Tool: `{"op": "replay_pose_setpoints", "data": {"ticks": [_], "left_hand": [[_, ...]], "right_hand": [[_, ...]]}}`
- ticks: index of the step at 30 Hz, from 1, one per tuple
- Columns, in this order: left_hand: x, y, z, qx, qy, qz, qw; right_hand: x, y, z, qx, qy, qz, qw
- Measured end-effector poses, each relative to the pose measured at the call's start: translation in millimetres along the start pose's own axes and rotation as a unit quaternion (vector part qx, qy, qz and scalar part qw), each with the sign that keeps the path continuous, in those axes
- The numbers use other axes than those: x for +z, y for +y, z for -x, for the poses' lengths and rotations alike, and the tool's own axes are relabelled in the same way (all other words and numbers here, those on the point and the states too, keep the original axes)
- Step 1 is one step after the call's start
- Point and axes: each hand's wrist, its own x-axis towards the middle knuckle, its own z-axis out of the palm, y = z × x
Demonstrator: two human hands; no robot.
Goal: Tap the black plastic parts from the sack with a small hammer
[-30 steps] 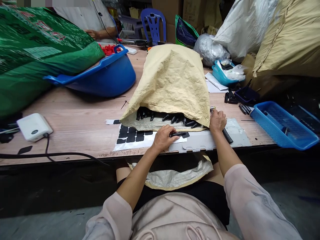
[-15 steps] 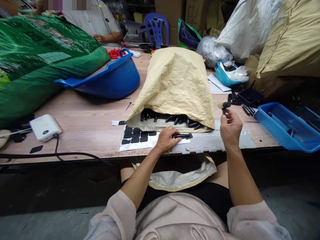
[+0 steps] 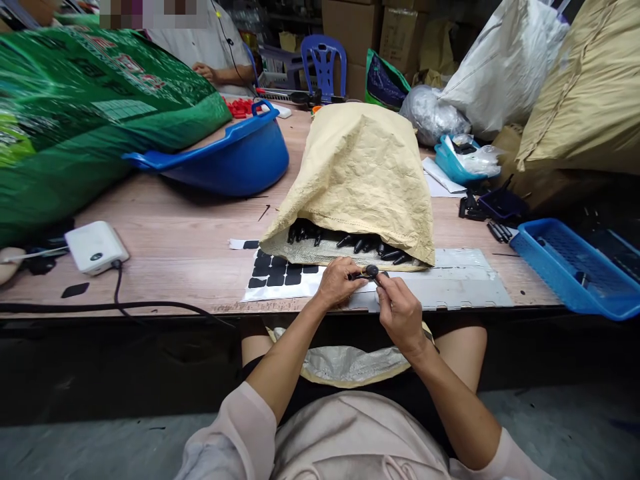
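Note:
My left hand (image 3: 340, 283) is closed on a slim black plastic piece (image 3: 357, 275) at the table's front edge. My right hand (image 3: 404, 313) has its fingers pinched on a small black round-headed piece (image 3: 372, 271), which meets the slim piece between both hands. The exact kind of either piece does not show. Just beyond lies a tan woven sack (image 3: 370, 173), its mouth towards me, with several black pointed parts (image 3: 367, 245) inside. A white sheet with black rounded-square stickers (image 3: 273, 270) lies left of my hands, partly under the sack; a grey board (image 3: 470, 280) extends rightwards.
A blue basin (image 3: 240, 160) and a large green bag (image 3: 125, 113) fill the left, with a white box (image 3: 97, 247) and cable nearby. At right are a blue basket (image 3: 565, 267), black parts (image 3: 499, 231) and a turquoise bowl (image 3: 455, 167). Another person's hand (image 3: 205, 72) shows behind.
My right hand has come from the right side in to my left hand, bringing the round-headed piece to the slim black piece. My left hand stays in place, gripping.

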Motion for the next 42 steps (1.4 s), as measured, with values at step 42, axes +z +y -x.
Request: {"op": "replay_pose_setpoints", "data": {"ticks": [42], "left_hand": [[-15.4, 19.0, 5.9, -0.030, -0.012, 0.089, 0.995]], "right_hand": [[-27.2, 150.6, -102.8, 0.243, -0.004, 0.339, 0.909]]}}
